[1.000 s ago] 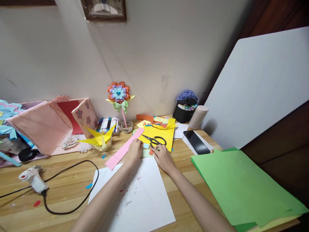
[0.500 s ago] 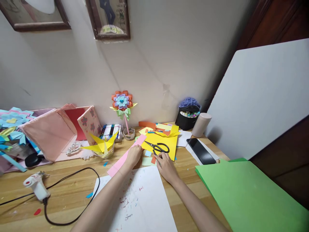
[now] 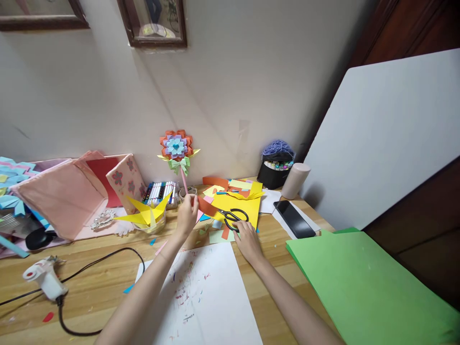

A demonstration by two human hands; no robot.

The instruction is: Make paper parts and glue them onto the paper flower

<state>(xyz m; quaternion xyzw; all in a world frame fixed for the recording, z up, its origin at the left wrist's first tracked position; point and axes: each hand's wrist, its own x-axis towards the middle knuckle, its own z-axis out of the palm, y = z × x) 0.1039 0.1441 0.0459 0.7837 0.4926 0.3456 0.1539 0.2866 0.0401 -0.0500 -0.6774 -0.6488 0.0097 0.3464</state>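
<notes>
My left hand (image 3: 187, 216) is closed on one end of an orange-red paper strip (image 3: 207, 207), raised above the scraps. The strip's other end reaches the blades of black-handled scissors (image 3: 233, 216); whether it lies between the blades I cannot tell. My right hand (image 3: 248, 241) has its fingers on the lower handle loop of the scissors. Under the scissors lies a yellow paper sheet (image 3: 253, 203). Small paper scraps (image 3: 216, 236) lie between my hands. Nearer me is a white sheet (image 3: 212, 287) with coloured marks, partly beneath my left forearm.
A paper flower (image 3: 176, 145) stands at the back, beside markers (image 3: 160, 191) and a bowl with yellow paper (image 3: 151, 213). A glue gun (image 3: 45, 280) and its cord lie left. On the right are a phone (image 3: 293, 219), a cylinder (image 3: 295, 181), a black pouch (image 3: 273, 173) and green sheets (image 3: 370, 282).
My left hand has left the pink strip and lifted, now holding the orange-red strip. My right hand stays at the scissors' handles. The view has shifted slightly.
</notes>
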